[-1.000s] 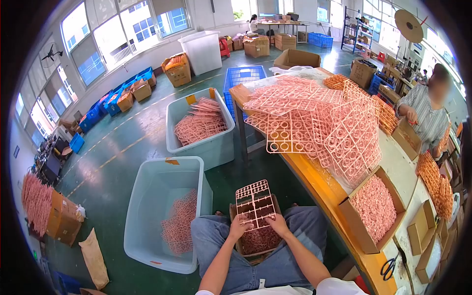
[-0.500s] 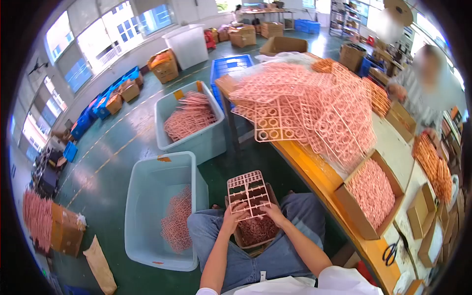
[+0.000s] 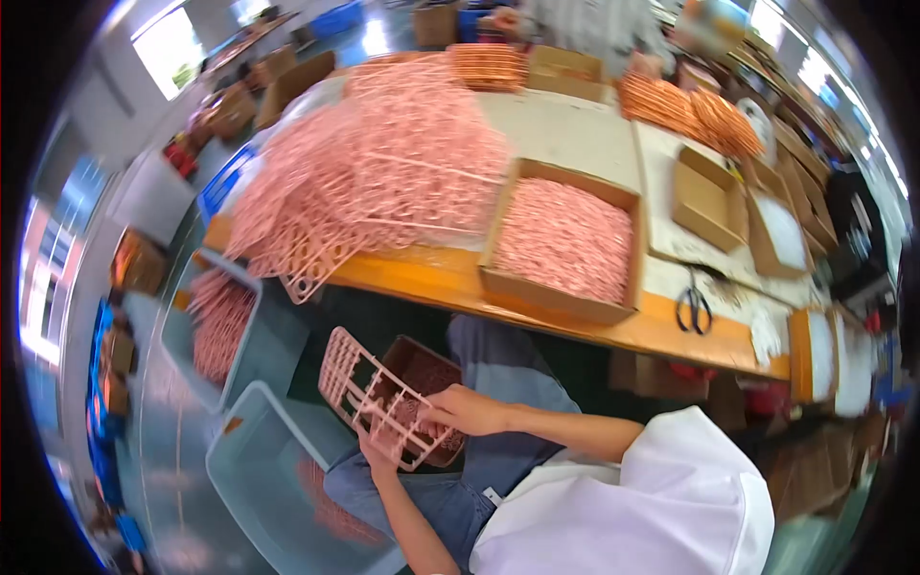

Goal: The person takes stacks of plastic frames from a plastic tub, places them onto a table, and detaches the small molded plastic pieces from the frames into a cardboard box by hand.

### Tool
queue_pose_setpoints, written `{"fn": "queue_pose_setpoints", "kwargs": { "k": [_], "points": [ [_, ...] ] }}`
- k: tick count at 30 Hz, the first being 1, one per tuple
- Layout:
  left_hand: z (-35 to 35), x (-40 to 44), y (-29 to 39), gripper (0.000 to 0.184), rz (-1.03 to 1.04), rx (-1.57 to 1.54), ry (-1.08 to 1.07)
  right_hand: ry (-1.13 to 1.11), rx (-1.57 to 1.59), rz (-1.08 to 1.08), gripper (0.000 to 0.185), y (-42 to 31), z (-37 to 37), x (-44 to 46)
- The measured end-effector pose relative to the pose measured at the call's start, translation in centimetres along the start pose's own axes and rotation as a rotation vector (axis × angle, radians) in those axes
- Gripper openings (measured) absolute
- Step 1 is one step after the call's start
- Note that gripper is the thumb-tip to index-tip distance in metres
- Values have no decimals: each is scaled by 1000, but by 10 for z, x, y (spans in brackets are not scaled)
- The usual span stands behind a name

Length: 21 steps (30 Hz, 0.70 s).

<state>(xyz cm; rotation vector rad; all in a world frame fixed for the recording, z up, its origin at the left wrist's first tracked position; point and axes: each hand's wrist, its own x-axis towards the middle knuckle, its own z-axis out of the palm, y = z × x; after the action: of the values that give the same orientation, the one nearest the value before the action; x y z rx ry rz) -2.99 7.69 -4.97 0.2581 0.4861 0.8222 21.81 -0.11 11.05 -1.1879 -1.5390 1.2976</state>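
Note:
A pink plastic sprue frame (image 3: 337,364), a grid of thin bars, is held tilted above my lap. My left hand (image 3: 380,448) grips its lower edge with closed fingers. On the frame's right side, the fingers of my right hand (image 3: 468,410) are curled against the bars; the fingertips are partly hidden. Below the frame, between my legs, sits a cardboard box (image 3: 407,353) with small pink pieces in it. To my left stands a light-blue tub (image 3: 251,460) with some pink frames at its bottom.
A large heap of pink frames (image 3: 383,163) covers the table's left part. A cardboard box of pink pieces (image 3: 565,240), scissors (image 3: 693,309) and orange bundles (image 3: 671,105) lie farther right. Another blue tub (image 3: 251,316) holds stacked frames. Across the table stands a person (image 3: 604,29).
My view has swung right, towards the table. The frame has gone from nearly level to tilted, and my right hand has shifted along its right side.

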Motion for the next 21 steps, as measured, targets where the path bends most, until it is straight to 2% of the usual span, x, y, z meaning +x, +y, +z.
{"fn": "queue_pose_setpoints", "kwargs": {
  "k": [1,2,3,4,5,7,9,10,11,12,14,18,20,21],
  "points": [
    [-3,0,-2,67,-105,-66,-33,-70,133,32,32,-23,-11,-17],
    [-23,3,-15,64,55,515,-27,-113,185,5,32,-39,-24,-35],
    [-47,0,-23,65,35,656,3,-161,234,-28,31,-55,-38,-53],
    [-106,14,-19,58,-117,855,-93,-157,291,12,30,-74,-53,-74],
    [-111,11,-22,58,-135,861,-116,-104,316,6,29,-88,-70,-96],
    [-113,8,-29,53,-278,1383,-378,74,308,-92,27,-107,-102,-140],
    [-107,10,-37,47,-395,1893,-652,427,469,-193,23,-112,-124,-185],
    [-107,13,-43,39,-908,1688,-80,598,566,-356,25,-110,-135,-199],
    [-103,10,-46,36,-729,1665,-45,850,563,-225,27,-112,-149,-214],
    [-95,8,-47,36,-729,1665,-46,983,453,-249,29,-110,-166,-221],
    [-78,11,-47,35,-325,1743,-8,1134,429,-174,30,-104,-195,-233],
    [-71,11,-45,36,-233,1736,58,1262,408,-139,32,-87,-249,-249],
    [-69,8,-45,37,-380,1820,48,1274,450,-149,33,-85,-270,-256],
    [-67,5,-46,37,-379,1816,58,1293,401,-125,34,-85,-279,-261]
  ]
}}
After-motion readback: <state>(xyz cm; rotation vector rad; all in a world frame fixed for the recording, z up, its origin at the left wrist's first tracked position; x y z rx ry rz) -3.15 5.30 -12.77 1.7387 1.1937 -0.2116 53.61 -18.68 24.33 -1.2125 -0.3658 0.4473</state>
